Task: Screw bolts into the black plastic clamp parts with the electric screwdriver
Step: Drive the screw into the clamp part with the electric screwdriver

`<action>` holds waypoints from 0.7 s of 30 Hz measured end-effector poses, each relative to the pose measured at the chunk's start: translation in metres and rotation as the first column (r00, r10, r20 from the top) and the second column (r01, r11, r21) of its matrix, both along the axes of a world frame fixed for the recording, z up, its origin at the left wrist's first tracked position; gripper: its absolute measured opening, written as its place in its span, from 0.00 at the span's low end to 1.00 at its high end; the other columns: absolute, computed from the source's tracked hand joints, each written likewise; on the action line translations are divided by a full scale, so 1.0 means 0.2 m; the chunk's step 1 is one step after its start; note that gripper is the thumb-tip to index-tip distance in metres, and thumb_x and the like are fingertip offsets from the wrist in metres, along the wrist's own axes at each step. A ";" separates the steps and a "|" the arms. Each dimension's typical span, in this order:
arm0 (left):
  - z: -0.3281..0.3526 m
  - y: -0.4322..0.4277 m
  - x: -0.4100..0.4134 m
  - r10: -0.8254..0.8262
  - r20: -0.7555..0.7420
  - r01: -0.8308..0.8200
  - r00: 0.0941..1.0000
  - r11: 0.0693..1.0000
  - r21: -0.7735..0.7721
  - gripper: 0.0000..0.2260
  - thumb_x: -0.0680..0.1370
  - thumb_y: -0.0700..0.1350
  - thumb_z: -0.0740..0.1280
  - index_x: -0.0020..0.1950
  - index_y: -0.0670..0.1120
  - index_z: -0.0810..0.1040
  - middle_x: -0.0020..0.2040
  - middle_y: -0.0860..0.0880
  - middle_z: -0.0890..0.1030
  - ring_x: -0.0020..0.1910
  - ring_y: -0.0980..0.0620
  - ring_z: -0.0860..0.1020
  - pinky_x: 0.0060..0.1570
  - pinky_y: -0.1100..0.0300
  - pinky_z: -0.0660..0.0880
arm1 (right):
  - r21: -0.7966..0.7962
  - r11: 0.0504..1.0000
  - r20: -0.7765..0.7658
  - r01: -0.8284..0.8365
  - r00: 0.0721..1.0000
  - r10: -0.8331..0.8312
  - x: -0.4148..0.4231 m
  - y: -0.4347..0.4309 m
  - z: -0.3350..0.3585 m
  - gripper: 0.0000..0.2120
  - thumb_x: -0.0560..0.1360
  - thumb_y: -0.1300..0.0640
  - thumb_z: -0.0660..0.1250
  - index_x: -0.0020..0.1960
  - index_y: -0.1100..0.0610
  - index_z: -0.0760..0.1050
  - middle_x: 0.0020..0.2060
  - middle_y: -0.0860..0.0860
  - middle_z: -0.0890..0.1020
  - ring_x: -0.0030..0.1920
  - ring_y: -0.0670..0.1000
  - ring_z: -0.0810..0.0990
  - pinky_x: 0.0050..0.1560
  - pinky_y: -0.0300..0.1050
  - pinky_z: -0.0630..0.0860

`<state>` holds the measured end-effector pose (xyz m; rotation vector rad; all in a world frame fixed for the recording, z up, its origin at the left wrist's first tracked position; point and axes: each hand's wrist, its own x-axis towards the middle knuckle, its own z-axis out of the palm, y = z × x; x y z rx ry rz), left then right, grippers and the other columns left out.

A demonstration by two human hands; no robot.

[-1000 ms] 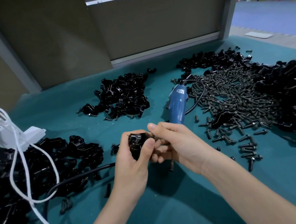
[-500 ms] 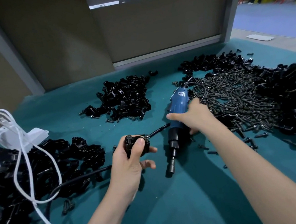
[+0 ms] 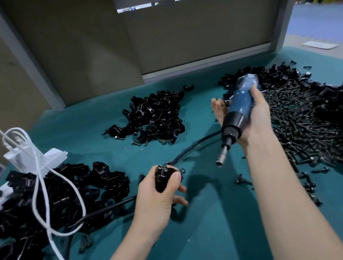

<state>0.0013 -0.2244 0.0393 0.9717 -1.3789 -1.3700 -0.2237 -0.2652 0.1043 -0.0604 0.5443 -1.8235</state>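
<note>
Mid-cycle. Black clamp part (image 3: 165, 178) clasped in left grip (image 3: 161, 198), below-left of electric screwdriver (image 3: 238, 112) tip; driving apparently not begun. Screwdriver clenched in right grip (image 3: 255, 117), tip clear of part. Bolt heap (image 3: 297, 126) right of screwdriver: plenty left.

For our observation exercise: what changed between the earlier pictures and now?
The right hand left the clamp part, took hold of the electric screwdriver lying on the table and lifted it, bit angled down toward that part. The left hand kept gripping the part; the bolt pile stayed put.
</note>
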 end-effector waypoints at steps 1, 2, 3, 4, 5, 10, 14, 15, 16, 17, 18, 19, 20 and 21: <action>0.00 0.00 0.00 0.005 0.045 -0.004 0.999 1.000 -0.016 0.10 0.78 0.37 0.67 0.40 0.50 0.80 0.32 0.52 0.79 0.32 0.55 0.79 0.28 0.60 0.76 | -0.072 0.997 0.095 0.021 0.995 -0.014 0.00 0.00 0.01 0.26 0.76 0.48 0.68 0.66 0.61 0.67 0.56 0.63 0.78 0.43 0.60 0.84 0.37 0.47 0.82; 0.00 -0.01 0.01 0.009 0.091 -0.006 0.996 1.000 -0.030 0.11 0.78 0.38 0.67 0.39 0.52 0.80 0.32 0.52 0.80 0.32 0.54 0.80 0.29 0.58 0.78 | -0.129 0.991 0.160 0.046 0.987 -0.025 0.01 0.00 0.01 0.25 0.76 0.50 0.67 0.67 0.62 0.66 0.58 0.63 0.79 0.43 0.59 0.84 0.36 0.46 0.82; 0.00 -0.01 0.01 0.011 0.133 -0.006 0.991 0.999 -0.038 0.11 0.78 0.39 0.68 0.39 0.53 0.80 0.32 0.52 0.80 0.31 0.53 0.80 0.30 0.55 0.79 | -0.160 0.984 0.192 0.071 0.981 -0.040 0.01 0.00 0.00 0.24 0.77 0.53 0.67 0.67 0.63 0.67 0.59 0.61 0.79 0.42 0.58 0.85 0.35 0.45 0.81; -0.01 -0.01 0.02 0.014 0.167 -0.008 0.986 0.999 -0.041 0.10 0.78 0.40 0.68 0.39 0.54 0.79 0.32 0.51 0.81 0.30 0.51 0.81 0.32 0.52 0.79 | -0.164 0.982 0.189 0.090 0.980 -0.058 0.00 0.00 -0.01 0.21 0.77 0.55 0.67 0.67 0.63 0.68 0.59 0.59 0.80 0.42 0.56 0.85 0.35 0.44 0.81; -0.01 -0.02 0.02 0.018 0.186 -0.011 0.982 0.999 -0.041 0.10 0.78 0.41 0.68 0.40 0.54 0.79 0.33 0.51 0.81 0.29 0.50 0.81 0.34 0.49 0.79 | -0.148 0.984 0.144 0.097 0.987 -0.076 0.00 0.00 -0.02 0.18 0.77 0.56 0.67 0.65 0.62 0.71 0.58 0.56 0.81 0.42 0.55 0.85 0.35 0.43 0.81; -0.02 -0.02 0.02 0.006 0.266 0.005 0.964 0.999 -0.041 0.08 0.77 0.43 0.69 0.40 0.55 0.77 0.34 0.49 0.82 0.29 0.48 0.82 0.35 0.53 0.79 | 0.012 0.999 -0.179 0.050 0.983 -0.047 0.02 0.01 -0.02 0.12 0.75 0.47 0.69 0.47 0.57 0.79 0.34 0.49 0.80 0.33 0.46 0.79 0.36 0.40 0.75; -0.02 -0.01 0.01 0.002 0.284 0.011 0.959 0.999 -0.043 0.03 0.76 0.41 0.70 0.44 0.47 0.77 0.34 0.48 0.80 0.28 0.47 0.82 0.29 0.59 0.76 | -0.102 0.995 -0.165 0.018 0.986 -0.035 0.06 0.01 0.06 0.12 0.76 0.47 0.68 0.44 0.57 0.76 0.33 0.48 0.78 0.30 0.45 0.76 0.34 0.39 0.75; -0.01 -0.01 0.01 -0.002 0.295 0.016 0.955 0.999 -0.048 0.03 0.76 0.41 0.70 0.45 0.45 0.77 0.34 0.48 0.80 0.28 0.47 0.82 0.28 0.59 0.76 | -0.125 0.992 -0.171 0.021 0.984 -0.043 0.07 0.01 0.08 0.12 0.76 0.48 0.68 0.44 0.56 0.76 0.34 0.47 0.79 0.29 0.45 0.76 0.33 0.39 0.75; -0.01 -0.01 0.01 -0.003 0.308 0.021 0.951 0.998 -0.055 0.03 0.76 0.41 0.70 0.45 0.44 0.76 0.34 0.48 0.80 0.27 0.47 0.81 0.28 0.59 0.77 | -0.135 0.990 -0.179 0.033 0.982 -0.057 0.07 0.00 0.10 0.11 0.76 0.49 0.68 0.43 0.56 0.75 0.35 0.47 0.80 0.28 0.45 0.76 0.33 0.39 0.75; 0.00 0.00 0.01 -0.003 0.318 0.024 0.948 0.998 -0.061 0.04 0.76 0.40 0.70 0.45 0.43 0.76 0.34 0.48 0.79 0.27 0.47 0.81 0.28 0.59 0.77 | -0.137 0.989 -0.186 0.049 0.980 -0.074 0.08 0.00 0.11 0.10 0.76 0.50 0.69 0.43 0.56 0.75 0.35 0.46 0.80 0.27 0.44 0.75 0.32 0.38 0.74; 0.00 0.00 0.01 0.000 0.327 0.023 0.945 0.998 -0.066 0.04 0.76 0.40 0.70 0.45 0.43 0.76 0.34 0.47 0.79 0.26 0.47 0.81 0.27 0.59 0.77 | -0.134 0.989 -0.194 0.061 0.977 -0.087 0.09 0.01 0.13 0.09 0.76 0.51 0.69 0.42 0.56 0.75 0.34 0.47 0.79 0.26 0.44 0.74 0.31 0.38 0.74; 0.00 0.00 0.01 0.003 0.336 0.021 0.942 0.998 -0.067 0.04 0.76 0.40 0.70 0.45 0.43 0.76 0.35 0.47 0.79 0.26 0.47 0.81 0.27 0.60 0.76 | -0.129 0.989 -0.206 0.069 0.974 -0.094 0.10 0.01 0.14 0.08 0.76 0.52 0.69 0.42 0.56 0.75 0.34 0.47 0.78 0.26 0.44 0.73 0.30 0.38 0.73; 0.01 0.00 0.01 0.008 0.341 0.015 0.940 0.998 -0.066 0.04 0.76 0.40 0.70 0.44 0.42 0.76 0.36 0.46 0.79 0.26 0.47 0.81 0.26 0.60 0.76 | -0.122 0.990 -0.220 0.072 0.971 -0.098 0.10 0.01 0.15 0.07 0.76 0.53 0.69 0.43 0.56 0.75 0.34 0.47 0.77 0.25 0.45 0.73 0.30 0.38 0.73; 0.01 0.01 0.01 0.012 0.343 0.010 0.939 0.998 -0.063 0.04 0.75 0.40 0.70 0.44 0.42 0.75 0.36 0.45 0.78 0.26 0.47 0.81 0.26 0.60 0.76 | -0.115 0.991 -0.234 0.074 0.967 -0.099 0.11 0.01 0.16 0.07 0.76 0.54 0.68 0.43 0.56 0.75 0.33 0.47 0.76 0.25 0.45 0.72 0.30 0.38 0.72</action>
